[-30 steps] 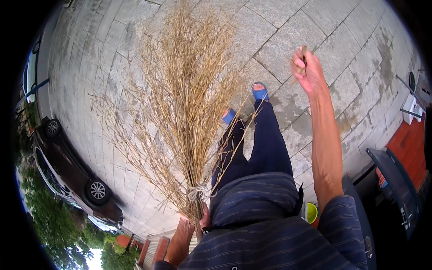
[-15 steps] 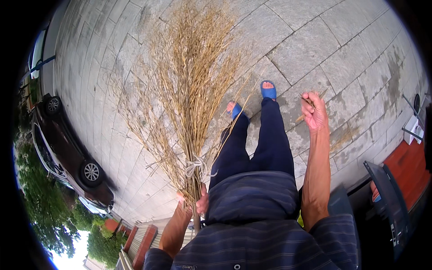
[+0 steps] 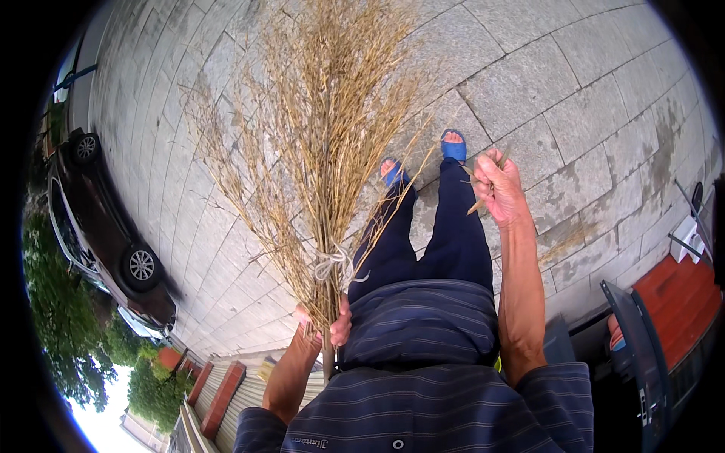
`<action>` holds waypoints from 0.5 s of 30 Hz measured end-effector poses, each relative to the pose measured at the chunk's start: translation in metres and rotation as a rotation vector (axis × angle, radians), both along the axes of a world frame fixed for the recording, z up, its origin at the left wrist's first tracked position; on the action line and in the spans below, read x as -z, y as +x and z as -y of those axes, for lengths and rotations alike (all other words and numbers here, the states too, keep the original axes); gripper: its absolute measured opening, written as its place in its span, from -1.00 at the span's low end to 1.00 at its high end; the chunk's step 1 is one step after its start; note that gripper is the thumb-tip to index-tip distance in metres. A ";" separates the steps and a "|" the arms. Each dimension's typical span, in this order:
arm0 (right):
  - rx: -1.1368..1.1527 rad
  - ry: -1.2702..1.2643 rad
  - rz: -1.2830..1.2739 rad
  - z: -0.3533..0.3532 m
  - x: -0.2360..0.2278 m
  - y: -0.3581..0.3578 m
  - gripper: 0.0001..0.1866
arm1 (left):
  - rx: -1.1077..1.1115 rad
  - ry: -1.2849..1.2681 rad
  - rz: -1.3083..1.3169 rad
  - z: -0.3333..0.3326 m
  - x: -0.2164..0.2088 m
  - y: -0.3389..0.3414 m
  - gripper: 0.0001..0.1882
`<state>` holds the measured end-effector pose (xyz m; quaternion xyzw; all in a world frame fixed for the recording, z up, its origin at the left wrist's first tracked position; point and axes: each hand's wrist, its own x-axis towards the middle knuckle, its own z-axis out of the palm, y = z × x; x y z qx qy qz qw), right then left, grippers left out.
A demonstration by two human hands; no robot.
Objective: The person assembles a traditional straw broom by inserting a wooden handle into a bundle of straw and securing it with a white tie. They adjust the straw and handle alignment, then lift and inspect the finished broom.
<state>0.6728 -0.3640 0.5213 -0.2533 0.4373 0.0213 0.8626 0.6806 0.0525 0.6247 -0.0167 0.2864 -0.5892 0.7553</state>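
A large bundle of dry straw-coloured twigs [image 3: 325, 128], shaped like a twig broom, fans out away from me over the paving. Pale cord [image 3: 332, 264] is knotted around its narrow end. Just below that knot, my left hand [image 3: 326, 325] wraps round the gathered stems. Off to the right, above my right leg, my right hand [image 3: 498, 187] is closed in a fist. Short pieces of dry stalk [image 3: 475, 207] poke out from both sides of that fist. Loose twigs at the bundle's right edge reach toward my feet without touching the right hand.
Grey stone paving [image 3: 521, 83] spreads all round, with damp patches and straw bits on the right. A dark car [image 3: 106, 204] stands at the left. Beside me at the right are a dark folding chair-like frame [image 3: 642, 355] and a red surface [image 3: 676, 302].
My right hand has moved left, nearer the bundle, still closed on the stalk pieces. The left hand keeps its hold below the knot, and the view has shifted slightly.
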 end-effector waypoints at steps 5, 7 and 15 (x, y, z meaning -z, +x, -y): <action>-0.060 -0.244 0.049 -0.017 -0.046 0.034 -0.81 | 0.050 0.069 0.014 0.002 -0.001 0.000 -0.26; -0.216 -0.487 0.045 -0.026 -0.070 0.057 -0.83 | 0.085 0.130 0.039 0.007 -0.005 0.002 -0.28; -0.628 -0.776 -0.166 -0.057 -0.029 0.084 -0.69 | 0.230 0.134 0.074 0.017 -0.002 -0.003 -0.27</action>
